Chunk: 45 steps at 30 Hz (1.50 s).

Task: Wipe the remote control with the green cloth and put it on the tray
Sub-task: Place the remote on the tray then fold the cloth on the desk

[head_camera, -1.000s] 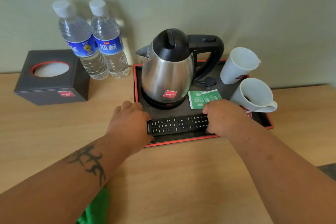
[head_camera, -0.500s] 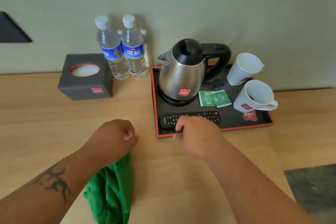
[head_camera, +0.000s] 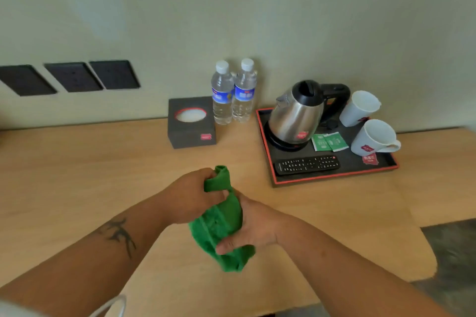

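Note:
The black remote control (head_camera: 307, 164) lies flat along the front of the black tray with a red rim (head_camera: 334, 177), buttons up, with no hand on it. The green cloth (head_camera: 221, 224) hangs bunched above the wooden desk, left of the tray and nearer to me. My left hand (head_camera: 192, 194) grips its upper end. My right hand (head_camera: 253, 226) holds its lower part from the right, thumb across the fabric.
On the tray stand a steel kettle (head_camera: 296, 116), two green sachets (head_camera: 329, 141) and two white mugs (head_camera: 371, 136). A dark tissue box (head_camera: 191, 123) and two water bottles (head_camera: 233, 92) stand left of it by the wall. The desk's right edge (head_camera: 422, 239) curves away.
Both hands left the remote on the tray and drew back toward me. The left hand picked up the green cloth, and the right hand has joined it on the cloth. The view has pulled back.

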Available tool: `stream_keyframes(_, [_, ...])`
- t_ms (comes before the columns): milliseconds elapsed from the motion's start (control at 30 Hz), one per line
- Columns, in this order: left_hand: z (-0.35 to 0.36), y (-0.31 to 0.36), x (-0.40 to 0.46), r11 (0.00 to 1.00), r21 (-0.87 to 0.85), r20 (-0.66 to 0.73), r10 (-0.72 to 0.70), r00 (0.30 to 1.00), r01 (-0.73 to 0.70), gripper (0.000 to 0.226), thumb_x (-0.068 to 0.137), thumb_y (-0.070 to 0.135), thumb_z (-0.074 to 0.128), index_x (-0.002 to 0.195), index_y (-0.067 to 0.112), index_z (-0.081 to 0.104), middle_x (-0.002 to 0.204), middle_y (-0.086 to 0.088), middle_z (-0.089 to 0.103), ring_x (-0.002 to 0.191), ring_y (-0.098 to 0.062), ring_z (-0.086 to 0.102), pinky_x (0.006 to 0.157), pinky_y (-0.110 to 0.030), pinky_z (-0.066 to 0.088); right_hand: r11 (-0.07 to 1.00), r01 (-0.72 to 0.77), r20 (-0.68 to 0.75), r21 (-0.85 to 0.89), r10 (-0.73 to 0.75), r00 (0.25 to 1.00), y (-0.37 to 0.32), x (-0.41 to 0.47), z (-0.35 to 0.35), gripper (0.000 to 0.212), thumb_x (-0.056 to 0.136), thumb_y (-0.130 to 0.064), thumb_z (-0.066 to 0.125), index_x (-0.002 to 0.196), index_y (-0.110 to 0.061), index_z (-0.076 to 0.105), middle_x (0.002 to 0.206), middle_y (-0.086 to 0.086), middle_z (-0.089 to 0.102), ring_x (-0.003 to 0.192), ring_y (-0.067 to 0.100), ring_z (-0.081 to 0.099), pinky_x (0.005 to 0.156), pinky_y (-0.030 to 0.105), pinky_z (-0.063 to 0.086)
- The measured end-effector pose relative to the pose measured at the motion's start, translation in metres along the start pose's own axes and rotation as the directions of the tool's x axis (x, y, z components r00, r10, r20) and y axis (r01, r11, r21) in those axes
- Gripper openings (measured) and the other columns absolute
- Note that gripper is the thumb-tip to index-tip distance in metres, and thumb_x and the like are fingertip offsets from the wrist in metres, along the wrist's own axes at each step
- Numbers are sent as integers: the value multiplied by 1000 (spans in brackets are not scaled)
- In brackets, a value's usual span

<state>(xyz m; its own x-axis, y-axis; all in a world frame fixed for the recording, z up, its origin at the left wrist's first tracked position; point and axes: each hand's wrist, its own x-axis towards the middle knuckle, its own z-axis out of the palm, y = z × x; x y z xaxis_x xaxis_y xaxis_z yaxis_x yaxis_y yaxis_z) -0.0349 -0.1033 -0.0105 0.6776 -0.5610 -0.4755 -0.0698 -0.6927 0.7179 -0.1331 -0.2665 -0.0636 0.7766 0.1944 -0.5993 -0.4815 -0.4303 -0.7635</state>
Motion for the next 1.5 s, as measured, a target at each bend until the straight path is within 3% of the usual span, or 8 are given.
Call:
stream_keyframes(133, [-55, 9, -41, 972, -226, -223, 19, 975, -70, 31, 77, 48, 76, 94, 25, 63, 85, 2, 74, 76, -11, 71, 70, -32, 57, 988, 66, -234, -138, -97, 968, -63, -10, 12, 87, 70, -32, 86, 144, -29, 40, 123, -12, 61, 116, 11, 60, 99, 29, 48])
stream_keyframes(367, [-142, 1, -107, 946, -244, -36, 209, 977, -211, 60, 61, 28, 92, 113, 27, 63, 102, 8, 76, 94, -8, 72, 89, -37, 57, 971, 137, -220, -197, -180, 959, -147, -28, 20, 21, 87, -39, 71, 106, -31, 67, 107, -7, 73, 101, 12, 67, 94, 34, 52])
stream_keyframes(533, [-155, 0, -127, 836, 435, -74, 403, 912, -334, 142, 42, 68, 86, 150, 48, -4, 161, 17, 5, 146, -5, 8, 116, -27, 14, 953, 141, -164, 267, -100, 981, -174, -47, 16, 29, 93, -24, 67, 121, -13, 67, 118, 9, 73, 110, 26, 68, 101, 44, 51])
stream_keyframes(733, [-122, 18, -130, 456, 647, 25, 788, 615, -611, 123, 50, 81, 73, 151, 29, 28, 161, 2, 21, 147, -14, 19, 119, -34, 18, 937, 57, -71, 345, -34, 997, -198, -48, 4, 39, 85, -29, 66, 117, -5, 67, 119, 20, 69, 115, 38, 64, 104, 53, 47])
stream_keyframes(933, [-108, 28, -113, 411, 627, -59, 872, 485, -662, 59, 81, 54, 68, 130, 23, 56, 147, -4, 45, 133, -17, 43, 110, -32, 34, 966, -4, -34, 258, 13, 999, -203, -33, -12, 33, 93, -37, 51, 111, -16, 68, 100, 9, 71, 92, 30, 67, 77, 42, 54])
stream_keyframes(1233, [-127, 30, -92, 775, 450, -327, 605, 726, -443, 12, 92, 42, 56, 92, 30, 56, 88, 18, 58, 83, 5, 55, 70, -8, 38, 944, 25, 58, 328, -46, 997, -195, -5, -34, 76, 72, -78, 62, 121, -21, 64, 115, 11, 72, 105, 31, 69, 87, 47, 56])
stream_keyframes(1367, [-147, 30, -85, 942, 197, -429, 333, 839, -273, 13, 86, 43, 67, 83, 32, 60, 72, 14, 66, 65, 0, 59, 53, -14, 43, 954, 100, -118, -281, -138, 983, -195, 4, -40, 79, 57, -39, 85, 129, -24, 55, 114, -2, 69, 98, 18, 69, 88, 42, 58])
stream_keyframes(1500, [-170, 23, -88, 953, 270, -182, 190, 965, -137, 43, 60, 53, 86, 95, 38, 64, 79, 16, 68, 69, 1, 63, 56, -14, 47, 808, 164, -124, -566, -280, 952, -208, -5, -57, 41, 85, -30, 73, 123, -22, 61, 104, -8, 59, 95, 14, 58, 79, 27, 46])
